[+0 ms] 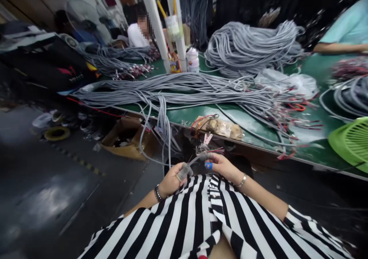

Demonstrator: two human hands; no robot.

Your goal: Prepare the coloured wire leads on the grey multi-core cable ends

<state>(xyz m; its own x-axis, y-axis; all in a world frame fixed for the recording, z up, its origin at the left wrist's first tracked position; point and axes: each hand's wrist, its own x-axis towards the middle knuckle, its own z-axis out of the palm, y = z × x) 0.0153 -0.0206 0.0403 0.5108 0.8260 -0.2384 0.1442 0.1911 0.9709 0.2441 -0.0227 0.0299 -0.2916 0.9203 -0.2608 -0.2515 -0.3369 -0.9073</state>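
Observation:
In front of my striped shirt, a short stretch of grey cable [196, 159] runs between my two hands. My left hand [171, 180] is closed around its left part, with grey wrapping on the fingers. My right hand [223, 167] pinches the other end; a blue band [209, 165] circles one finger and grey covering shows at the fingertips. Thin red and pale wire ends [217, 150] stick out just beyond the right fingers. A pink clip [207, 139] sits above the hands at the table edge. A looped grey cable [142, 136] hangs down from the table toward my left hand.
Bundled grey cables [178, 86] lie along the green table [189, 115]. Also there are a coil [250, 46], a taped brown block [225, 128], a white bottle [193, 60] and a green fan [352, 144]. A cardboard box [126, 140] stands below. Other people sit beyond.

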